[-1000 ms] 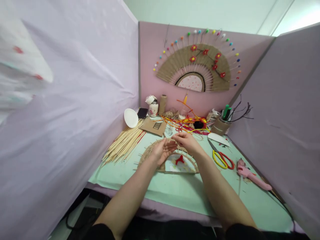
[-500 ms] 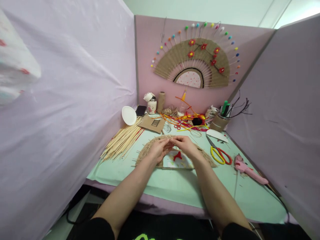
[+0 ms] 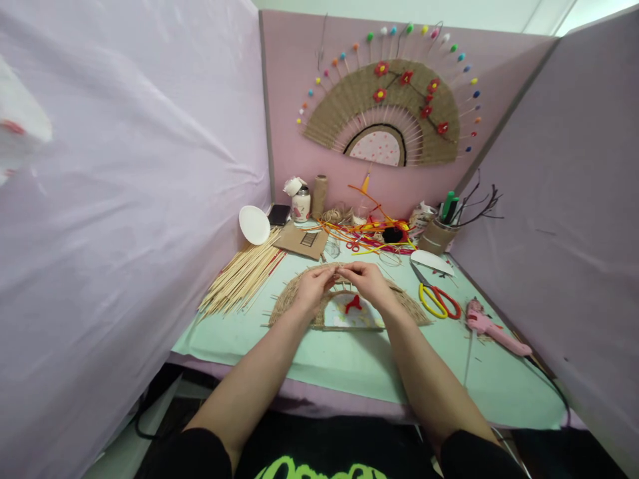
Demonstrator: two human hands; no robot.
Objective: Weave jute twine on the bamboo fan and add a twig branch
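Observation:
A half-round woven twine fan (image 3: 287, 303) lies on the green tablecloth in front of me, with stick ends jutting from its edge. Its white paper centre (image 3: 339, 316) carries a bent red pipe cleaner piece (image 3: 353, 305). Over the fan's upper middle, my left hand (image 3: 315, 285) and my right hand (image 3: 367, 279) meet with their fingertips pinched together. Whatever lies between the fingertips is too small to make out, and the hands hide part of the weave.
Bamboo sticks (image 3: 237, 279) lie at left beside cardboard (image 3: 301, 241) and a white paper plate (image 3: 254, 225). Pipe cleaners (image 3: 372, 233) are heaped at the back. Scissors (image 3: 433, 299) and a pink glue gun (image 3: 492, 329) lie at right. A finished fan (image 3: 339, 106) hangs on the back panel.
The view has tilted slightly, so the scene sits a little higher. My hands stay over the fan, their fingertips shifting slightly and more of the sticks below them showing.

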